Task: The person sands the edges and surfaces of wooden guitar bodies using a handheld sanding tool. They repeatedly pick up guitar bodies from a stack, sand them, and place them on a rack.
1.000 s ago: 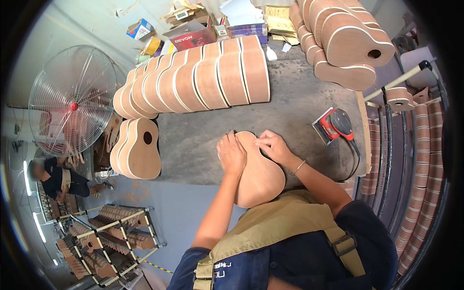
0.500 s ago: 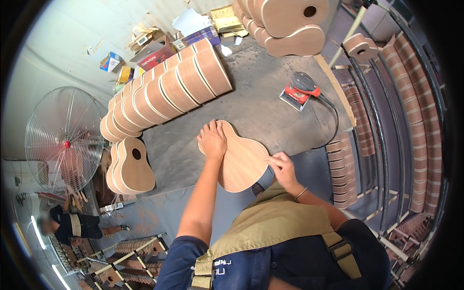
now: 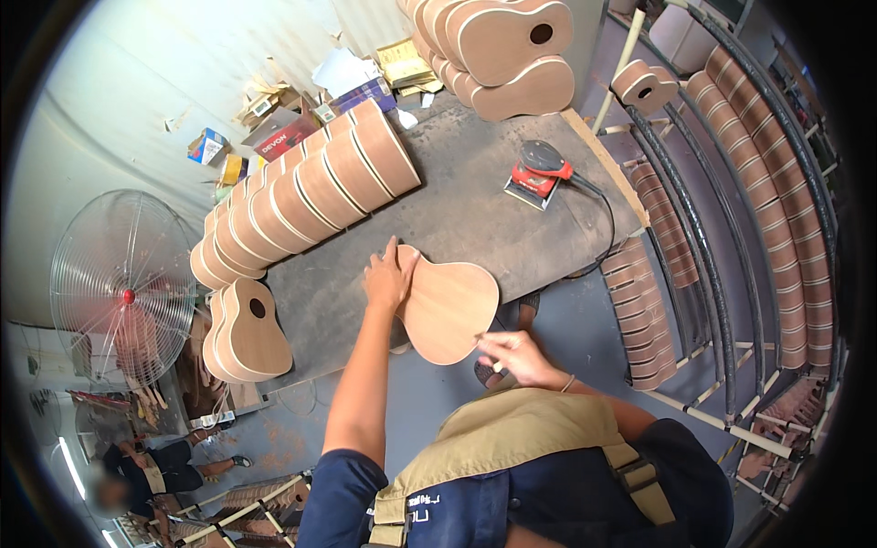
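Note:
A pale wooden ukulele-like body (image 3: 449,306) lies face down or blank side up on the near edge of the dark workbench (image 3: 457,219), its wide end jutting out toward me. My left hand (image 3: 389,279) rests at the narrow end, fingers stretched out and spread, with part of the hand on the wood. Close to the wide end's lower right rim, my right hand (image 3: 516,358) is closed in a pinch. A small dark bit shows at its fingertips, too small to name.
A red and black sander (image 3: 537,173) with a cord sits at the bench's right. Stacked bodies (image 3: 311,192) line the back left, and more (image 3: 516,41) stand at the far end. A wire fan (image 3: 128,292) is at left; racks (image 3: 694,247) stand at right.
My right hand has moved from the body's right side to its lower rim. The fingers of my left hand have spread and shifted toward the left edge. The whole view has tilted slightly.

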